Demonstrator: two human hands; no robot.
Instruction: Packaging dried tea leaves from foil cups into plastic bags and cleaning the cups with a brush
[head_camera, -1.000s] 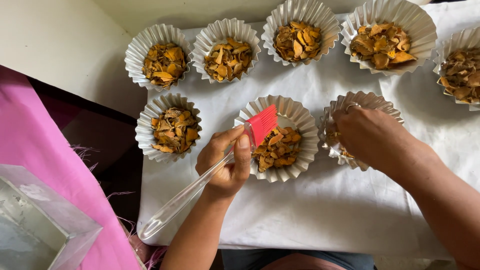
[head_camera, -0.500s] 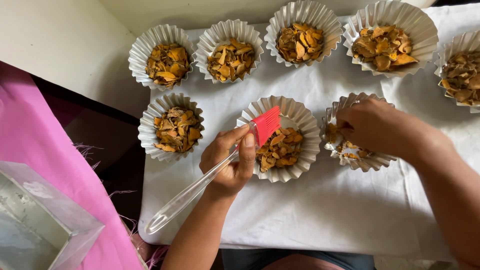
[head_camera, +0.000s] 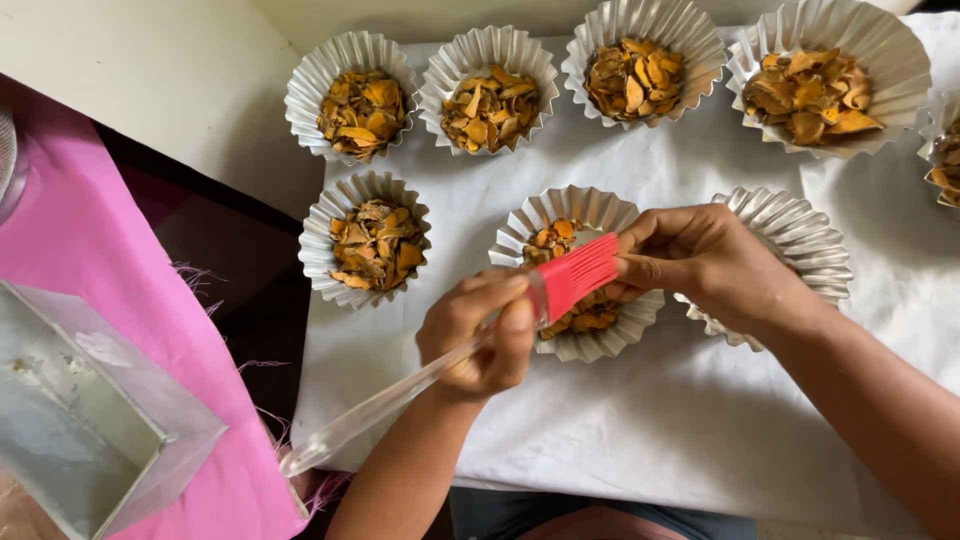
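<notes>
We see the left hand (head_camera: 482, 335) closed around a brush (head_camera: 470, 345) at frame centre. Its long axis runs diagonally: clear handle toward the lower left, red bristles toward the upper right, over the middle cup (head_camera: 580, 275). The right hand (head_camera: 700, 262) pinches narrowly at the bristle tips. We cannot tell whether it holds anything. It covers part of the empty cup (head_camera: 800, 245); the bristles hide some chips (head_camera: 550, 238).

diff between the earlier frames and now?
Right hand left the right-hand foil cup, now looking empty, and moved left to the middle cup, fingertips at the red brush head. Left hand keeps gripping the clear brush handle. Other filled cups unchanged.
</notes>
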